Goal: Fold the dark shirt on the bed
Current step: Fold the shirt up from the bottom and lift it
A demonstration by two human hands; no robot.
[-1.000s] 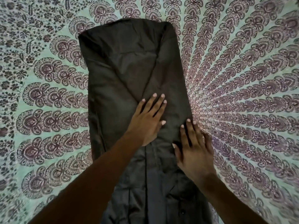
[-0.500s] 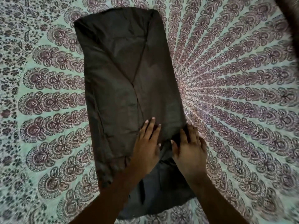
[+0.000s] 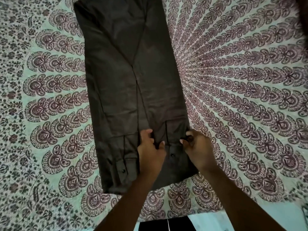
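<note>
1. The dark brown-grey cotton shirt (image 3: 126,90) lies flat on the mint-and-maroon mandala-print bedspread (image 3: 241,80), already narrowed to a long strip with both sides folded in. It runs straight away from me, so I judge the next fold comes up from the near end.
2. My left hand (image 3: 150,151) is curled shut on a pinch of cloth near the strip's middle seam, thumb on top and fingers tucked under.
3. My right hand (image 3: 195,147) is closed the same way on the strip's right edge, level with the left. Gripping at matching height should keep the crease square.
4. Two buttoned sleeve cuffs show: one (image 3: 120,167) left of my left wrist, the other (image 3: 173,153) between my hands.
5. The shirt's near hem sits under my forearms; most of the garment stretches beyond my knuckles.
</note>
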